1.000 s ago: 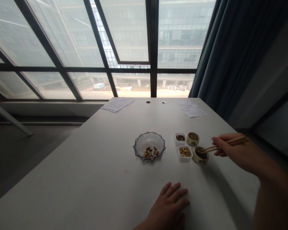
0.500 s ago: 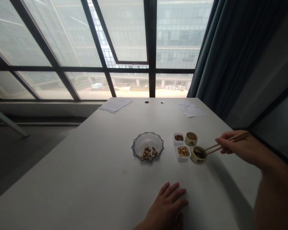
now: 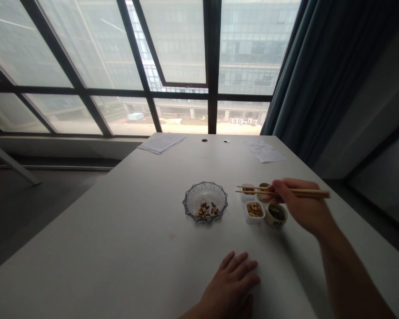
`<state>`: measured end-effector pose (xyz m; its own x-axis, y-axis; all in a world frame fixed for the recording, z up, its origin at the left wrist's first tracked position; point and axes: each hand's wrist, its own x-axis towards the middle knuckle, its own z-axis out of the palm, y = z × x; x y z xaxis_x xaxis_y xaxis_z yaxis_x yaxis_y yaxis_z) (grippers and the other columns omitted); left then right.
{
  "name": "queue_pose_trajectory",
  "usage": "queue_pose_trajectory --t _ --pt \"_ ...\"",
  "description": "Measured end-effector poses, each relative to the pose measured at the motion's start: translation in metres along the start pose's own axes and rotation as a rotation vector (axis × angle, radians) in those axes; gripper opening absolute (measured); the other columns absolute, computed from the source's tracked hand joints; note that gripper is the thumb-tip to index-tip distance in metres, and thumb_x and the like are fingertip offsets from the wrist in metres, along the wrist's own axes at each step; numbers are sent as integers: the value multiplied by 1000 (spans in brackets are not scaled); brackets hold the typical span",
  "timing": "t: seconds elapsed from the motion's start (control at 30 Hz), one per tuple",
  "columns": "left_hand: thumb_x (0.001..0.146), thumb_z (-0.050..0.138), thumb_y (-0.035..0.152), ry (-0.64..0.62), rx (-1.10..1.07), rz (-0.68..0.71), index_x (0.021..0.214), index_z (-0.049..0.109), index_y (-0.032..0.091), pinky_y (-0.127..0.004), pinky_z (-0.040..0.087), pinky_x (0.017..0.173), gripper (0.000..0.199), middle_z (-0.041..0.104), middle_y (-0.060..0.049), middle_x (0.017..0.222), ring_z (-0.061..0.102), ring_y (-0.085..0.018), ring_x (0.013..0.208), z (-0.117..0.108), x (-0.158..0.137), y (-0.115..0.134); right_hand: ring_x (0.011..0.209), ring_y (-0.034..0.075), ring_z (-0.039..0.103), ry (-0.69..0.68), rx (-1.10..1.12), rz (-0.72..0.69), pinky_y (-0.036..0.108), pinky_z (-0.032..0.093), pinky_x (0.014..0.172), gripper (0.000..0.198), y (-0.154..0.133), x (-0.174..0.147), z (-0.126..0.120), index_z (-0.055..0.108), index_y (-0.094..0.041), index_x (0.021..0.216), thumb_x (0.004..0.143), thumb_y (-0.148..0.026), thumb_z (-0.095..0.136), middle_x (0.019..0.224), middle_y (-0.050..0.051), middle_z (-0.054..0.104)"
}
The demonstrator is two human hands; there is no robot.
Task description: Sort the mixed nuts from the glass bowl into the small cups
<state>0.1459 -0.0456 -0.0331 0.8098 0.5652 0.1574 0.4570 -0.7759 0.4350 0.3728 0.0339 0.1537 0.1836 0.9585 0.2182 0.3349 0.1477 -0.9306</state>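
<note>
My right hand [image 3: 295, 199] grips a pair of wooden chopsticks [image 3: 310, 193] above the small containers; their tips point left, slightly apart, and I see nothing between them. Below the tips stands a clear square container [image 3: 242, 197] of dark pieces, and nearer me another square container [image 3: 254, 219] holds light brown nuts. A round cream bowl [image 3: 275, 225] with dark contents sits beside it; a second round bowl [image 3: 262, 199] is partly hidden behind my hand. To the left, a scalloped glass bowl [image 3: 194, 195] contains several nuts. My left hand [image 3: 231, 283] rests on the table, fingers spread.
The white table [image 3: 119, 230] reaches to the windows. Papers lie at its far left [image 3: 162, 143] and far right [image 3: 266, 151], with two round holes between them. A dark curtain [image 3: 299, 79] hangs at the right.
My right hand has moved left with the chopsticks, whose tips have left the near round bowl and now hover by the far square container. My left hand stays put.
</note>
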Motion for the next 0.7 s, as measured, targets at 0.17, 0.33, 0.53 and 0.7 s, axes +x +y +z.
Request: queue_pose_trajectory --t 0.17,0.33,0.53,0.7 --pt "95 61 32 8 6 20 129 54 28 -52 23 124 35 48 1 156 34 -27 148 2 1 -2 74 22 77 -355 -73 -109 28 60 67 45 19 -1 70 78 -18 85 96 -56 57 82 9 80" --pt "100 58 36 18 -17 42 129 54 27 -52 24 124 32 49 -1 155 36 -27 148 2 1 -3 75 22 76 -433 -98 -72 28 58 68 43 35 2 92 77 -19 84 97 -54 56 82 7 80" --pt "104 54 37 30 -11 43 128 55 26 -50 23 124 27 50 0 154 37 -26 147 1 0 -2 75 23 76 -443 -66 -32 29 58 67 46 41 3 95 77 -17 85 97 -57 56 83 9 80" --pt "107 49 40 32 24 59 130 55 26 -49 23 124 28 49 1 155 36 -25 148 3 -1 -4 71 24 76 -351 -54 -56 30 57 64 49 57 2 102 75 -19 81 97 -61 54 77 9 79"
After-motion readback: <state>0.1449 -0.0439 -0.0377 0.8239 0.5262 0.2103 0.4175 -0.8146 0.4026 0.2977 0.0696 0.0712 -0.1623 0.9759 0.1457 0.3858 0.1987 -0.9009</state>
